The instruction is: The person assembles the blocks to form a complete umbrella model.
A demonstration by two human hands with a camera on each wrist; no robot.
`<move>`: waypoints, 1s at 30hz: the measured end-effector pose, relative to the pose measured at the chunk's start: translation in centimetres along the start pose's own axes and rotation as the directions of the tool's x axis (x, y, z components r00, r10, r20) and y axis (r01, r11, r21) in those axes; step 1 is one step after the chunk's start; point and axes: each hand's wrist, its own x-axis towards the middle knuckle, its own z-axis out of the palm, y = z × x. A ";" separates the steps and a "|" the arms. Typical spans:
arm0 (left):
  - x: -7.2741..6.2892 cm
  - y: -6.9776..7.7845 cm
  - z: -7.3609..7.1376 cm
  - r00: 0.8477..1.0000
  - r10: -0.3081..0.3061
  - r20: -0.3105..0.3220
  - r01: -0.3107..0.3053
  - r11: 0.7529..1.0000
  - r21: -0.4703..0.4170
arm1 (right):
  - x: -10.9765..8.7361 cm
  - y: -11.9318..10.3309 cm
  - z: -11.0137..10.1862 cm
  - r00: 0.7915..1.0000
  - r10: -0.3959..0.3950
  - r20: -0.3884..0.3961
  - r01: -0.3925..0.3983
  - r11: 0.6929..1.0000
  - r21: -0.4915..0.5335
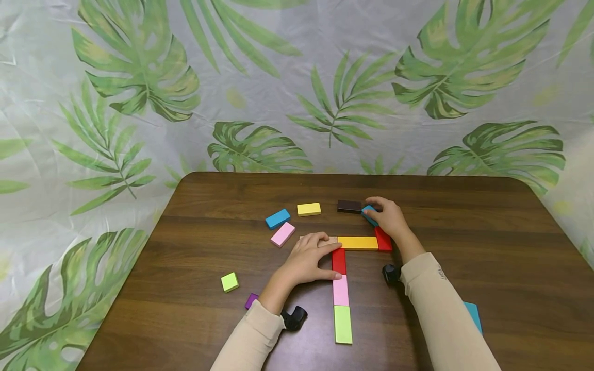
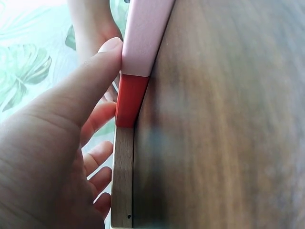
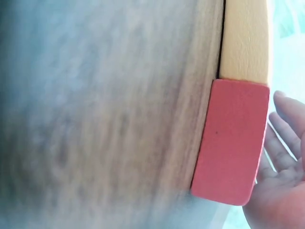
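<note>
Head view alone shows the right hand (image 1: 391, 218) pinching a blue block (image 1: 369, 208).

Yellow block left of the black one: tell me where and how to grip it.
Pinch the yellow block mid-length across its near and far long sides, probably best from above: it lies flat, apart from the blue block on its left and the black block on its right.
</note>
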 end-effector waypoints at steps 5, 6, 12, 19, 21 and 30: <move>0.0 0.0 0.0 1.000 -0.002 0.002 0.002 1.000 0.000 | -0.2 -0.3 -0.2 0.999 -0.039 -0.001 0.039 0.999 -0.005; 0.0 0.0 0.0 1.000 -0.003 0.003 0.003 1.000 -0.001 | -0.2 -0.4 -0.2 0.999 -0.051 0.002 0.051 0.999 -0.008; 0.0 0.1 -0.1 1.000 -0.006 0.010 0.006 1.000 -0.004 | -1.0 -0.1 -0.8 0.993 -0.117 0.022 0.117 0.993 -0.011; 0.0 0.0 -0.2 1.000 0.005 0.000 -0.005 1.000 0.000 | -2.0 0.8 -1.5 0.988 -0.149 0.050 0.149 0.989 0.016; 0.0 0.0 -0.2 1.000 0.005 -0.001 -0.005 1.000 0.000 | -2.3 1.0 -1.6 0.986 -0.150 0.067 0.150 0.989 0.014; 0.0 0.0 -0.1 1.000 0.006 0.002 -0.006 1.000 0.004 | -3.4 1.8 -2.1 0.978 -0.179 0.112 0.181 0.984 -0.004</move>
